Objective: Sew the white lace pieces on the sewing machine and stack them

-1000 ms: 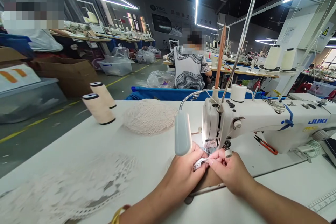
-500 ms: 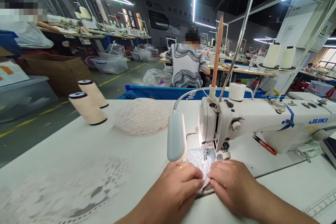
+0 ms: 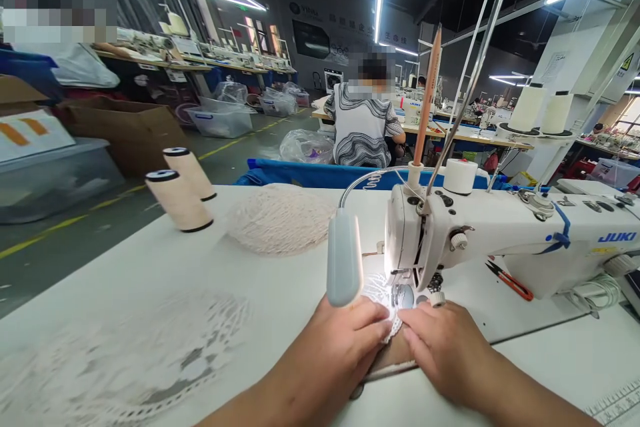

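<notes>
A small piece of white lace lies under the presser foot of the white sewing machine, lit by the lamp. My left hand is closed on its left side, thumb and fingers pressed together near the needle. From the right, my right hand pinches the lace's edge, fingertips close to the left ones. Part of the lace is hidden beneath my fingers. More pale lace is spread at the table's left front, and a cream lace pile rests behind it.
Two cream thread cones stand at the table's left edge. Red-handled thread snips lie beneath the machine arm. A ruler is at the lower right. Ahead, a person in a patterned top sits facing away.
Both hands have moved forward toward the needle with the lace, so less of it shows in front of the presser foot. The whole view has shifted slightly.
</notes>
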`<state>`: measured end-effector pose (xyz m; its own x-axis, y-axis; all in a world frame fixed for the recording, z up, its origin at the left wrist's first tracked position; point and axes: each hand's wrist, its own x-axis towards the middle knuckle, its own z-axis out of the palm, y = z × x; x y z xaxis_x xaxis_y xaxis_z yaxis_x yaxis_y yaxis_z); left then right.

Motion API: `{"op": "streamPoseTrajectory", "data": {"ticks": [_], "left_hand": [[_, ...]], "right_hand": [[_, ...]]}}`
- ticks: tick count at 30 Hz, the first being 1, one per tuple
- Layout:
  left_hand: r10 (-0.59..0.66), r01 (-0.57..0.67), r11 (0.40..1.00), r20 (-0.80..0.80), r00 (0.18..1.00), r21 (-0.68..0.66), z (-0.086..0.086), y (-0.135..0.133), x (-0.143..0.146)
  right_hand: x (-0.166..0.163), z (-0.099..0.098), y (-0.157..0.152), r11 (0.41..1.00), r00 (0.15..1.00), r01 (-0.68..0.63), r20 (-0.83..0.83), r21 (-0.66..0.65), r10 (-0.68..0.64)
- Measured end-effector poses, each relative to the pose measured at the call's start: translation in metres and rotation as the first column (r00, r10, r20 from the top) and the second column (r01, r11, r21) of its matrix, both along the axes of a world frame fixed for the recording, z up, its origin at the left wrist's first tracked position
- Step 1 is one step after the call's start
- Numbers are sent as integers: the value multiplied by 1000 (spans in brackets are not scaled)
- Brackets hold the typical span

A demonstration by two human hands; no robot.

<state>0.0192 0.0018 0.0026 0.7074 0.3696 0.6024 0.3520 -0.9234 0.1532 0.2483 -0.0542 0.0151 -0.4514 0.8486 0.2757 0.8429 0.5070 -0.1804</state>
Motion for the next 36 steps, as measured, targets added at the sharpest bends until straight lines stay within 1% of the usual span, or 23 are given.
{"op": "streamPoseTrajectory", "data": {"ticks": [5, 12, 17, 23, 29, 31, 33, 36], "left_hand": [[-18, 18, 1000, -12, 1000, -16, -2, -1, -1], [-17, 16, 999, -40, 999, -29, -6, -4, -1], [-43, 43, 999, -16, 999, -16, -1, 0, -1], [-28, 27, 999, -39, 999, -39, 8, 6, 1], [22, -22, 1000, 24, 999, -8, 6, 13, 3], [34, -33, 999, 24, 999, -27, 5, 15, 2], [46, -46, 996, 2, 999, -75, 2, 16, -2], [113, -113, 982, -11, 994, -152, -3, 18, -7]], "right_hand": [[1, 1, -1, 999, 999, -44, 8, 3, 44], [4, -3, -4, 998, 999, -33, 13, 48, 32], [3, -3, -2, 999, 1000, -26, 4, 39, 26], [0, 2, 2, 999, 1000, 3, 8, 38, -4], [-1, 1, 4, 998, 999, 13, -39, 61, -10], [-1, -1, 5, 998, 999, 7, -46, 69, -4], [-1, -2, 5, 997, 999, 5, -43, 79, -1], [-1, -3, 4, 994, 999, -3, -54, 112, 9]]}}
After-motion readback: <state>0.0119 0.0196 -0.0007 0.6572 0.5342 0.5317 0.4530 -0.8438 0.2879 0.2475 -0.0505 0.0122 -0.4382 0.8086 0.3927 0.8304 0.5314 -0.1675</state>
